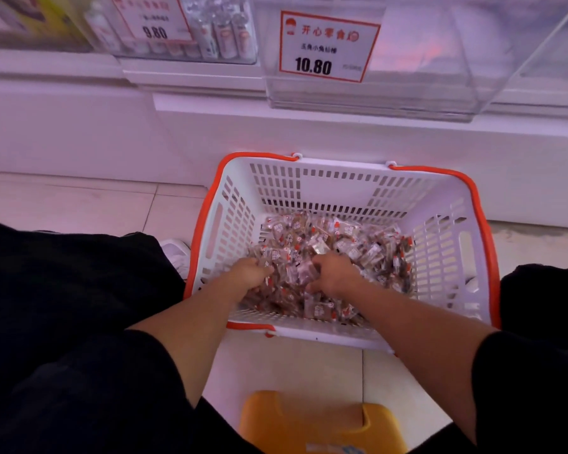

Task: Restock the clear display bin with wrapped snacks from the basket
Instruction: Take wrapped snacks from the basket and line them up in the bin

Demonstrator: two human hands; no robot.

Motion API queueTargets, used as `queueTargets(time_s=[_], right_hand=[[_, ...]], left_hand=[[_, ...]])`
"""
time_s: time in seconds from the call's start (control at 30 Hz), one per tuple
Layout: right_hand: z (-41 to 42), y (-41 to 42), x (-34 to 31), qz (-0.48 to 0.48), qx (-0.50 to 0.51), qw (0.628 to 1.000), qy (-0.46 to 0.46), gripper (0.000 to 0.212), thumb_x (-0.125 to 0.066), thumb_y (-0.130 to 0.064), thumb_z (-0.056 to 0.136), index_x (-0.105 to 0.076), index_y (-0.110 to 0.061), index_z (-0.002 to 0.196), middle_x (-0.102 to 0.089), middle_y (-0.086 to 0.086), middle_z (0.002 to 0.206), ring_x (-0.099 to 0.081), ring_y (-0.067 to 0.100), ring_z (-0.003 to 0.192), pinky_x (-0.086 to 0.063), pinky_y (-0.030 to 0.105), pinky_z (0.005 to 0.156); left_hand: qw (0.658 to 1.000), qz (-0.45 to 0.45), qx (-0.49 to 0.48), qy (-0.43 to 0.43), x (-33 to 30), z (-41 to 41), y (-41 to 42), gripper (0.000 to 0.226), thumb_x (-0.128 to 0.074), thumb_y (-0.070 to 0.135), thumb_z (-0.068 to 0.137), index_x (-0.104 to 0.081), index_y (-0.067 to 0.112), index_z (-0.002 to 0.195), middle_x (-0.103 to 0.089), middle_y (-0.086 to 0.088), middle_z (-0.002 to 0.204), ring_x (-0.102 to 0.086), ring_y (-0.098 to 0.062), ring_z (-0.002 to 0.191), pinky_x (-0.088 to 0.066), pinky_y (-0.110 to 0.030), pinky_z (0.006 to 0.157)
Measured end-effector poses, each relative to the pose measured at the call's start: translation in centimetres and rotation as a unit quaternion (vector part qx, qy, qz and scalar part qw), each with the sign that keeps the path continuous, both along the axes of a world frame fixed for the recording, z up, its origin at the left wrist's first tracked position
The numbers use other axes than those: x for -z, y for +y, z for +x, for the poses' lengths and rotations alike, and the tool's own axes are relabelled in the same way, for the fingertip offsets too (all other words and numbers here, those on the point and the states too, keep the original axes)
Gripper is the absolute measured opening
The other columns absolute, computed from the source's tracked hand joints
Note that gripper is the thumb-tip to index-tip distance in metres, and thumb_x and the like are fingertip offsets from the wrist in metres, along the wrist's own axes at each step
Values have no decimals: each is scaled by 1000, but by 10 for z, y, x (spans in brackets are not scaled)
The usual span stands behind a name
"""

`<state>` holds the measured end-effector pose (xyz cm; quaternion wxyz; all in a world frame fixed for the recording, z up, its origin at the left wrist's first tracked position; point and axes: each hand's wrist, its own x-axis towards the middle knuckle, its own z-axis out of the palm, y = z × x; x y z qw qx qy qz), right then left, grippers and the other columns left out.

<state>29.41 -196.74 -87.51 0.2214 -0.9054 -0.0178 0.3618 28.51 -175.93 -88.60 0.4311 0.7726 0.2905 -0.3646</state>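
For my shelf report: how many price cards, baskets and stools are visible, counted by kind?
White price cards with red border: 2
White plastic basket with orange rim: 1
Yellow plastic stool: 1
Total: 4

White slotted basket with orange rim on the floor, heap of small clear-wrapped snacks across its bottom, clear display bin on the far shelf above, bearing a red-bordered 10.80 tag
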Motion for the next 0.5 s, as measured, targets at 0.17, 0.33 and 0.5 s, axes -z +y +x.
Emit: queueTargets(time_s=[0.17, 0.33, 0.5], right_hand=[[8, 3, -9, -85, -48, 993, -64, 26, -77, -28, 79, -52, -30, 71, -62, -11, 81, -58, 17, 97, -31, 56, 110], [22, -9, -45, 71, 37, 993, -84, 30, -82, -26, 77, -59, -27, 96, -66, -6, 88, -67, 19, 83, -56, 35, 79], [35, -18, -122, 355, 128, 918, 121, 26, -68, -15, 92, -63, -18, 117, -70, 5, 109, -72, 26, 92, -61, 38, 72]], left_hand=[[978, -122, -162, 50, -16, 3, -2, 35, -53, 25, 102, -53, 7, 132, -64, -15, 123, -63, -32, 107, -56, -45, 87], [955, -196, -220, -23, -43, 16, -6, 17, -48, 8, 102, -55, 3, 117, -66, -16, 105, -74, -23, 75, -61, -42, 67], [954, -280, -89, -56, -101, 42, -16, 30, -52, 4, 98, -56, 19, 124, -74, -12, 97, -71, -19, 65, -62, -47, 73]])
